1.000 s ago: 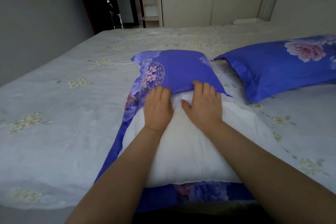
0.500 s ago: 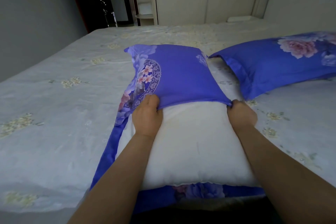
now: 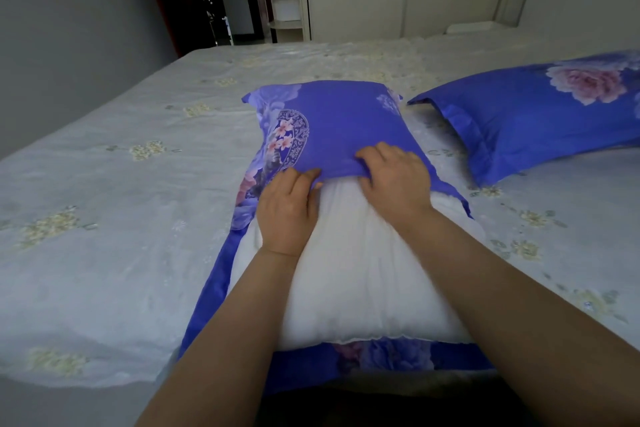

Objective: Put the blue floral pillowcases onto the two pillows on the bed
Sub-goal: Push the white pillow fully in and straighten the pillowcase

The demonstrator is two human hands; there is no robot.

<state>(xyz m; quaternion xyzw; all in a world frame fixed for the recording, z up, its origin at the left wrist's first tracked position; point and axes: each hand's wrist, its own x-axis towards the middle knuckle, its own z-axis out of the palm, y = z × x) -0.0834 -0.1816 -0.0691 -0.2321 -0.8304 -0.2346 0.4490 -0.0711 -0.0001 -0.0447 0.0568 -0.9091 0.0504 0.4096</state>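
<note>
Both hands grasp the pillowcase (image 3: pixel 332 128) hem — left hand (image 3: pixel 287 211) and right hand (image 3: pixel 398 180) side by side atop one white pillow (image 3: pixel 363 270), half covered. A second cased pillow (image 3: pixel 533 114) lies right of it.

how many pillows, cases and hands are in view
pillows: 2, one white half cased, one fully cased
cases: 2, the near one and the far pillow's
hands: 2, left, right
total: 6
</note>
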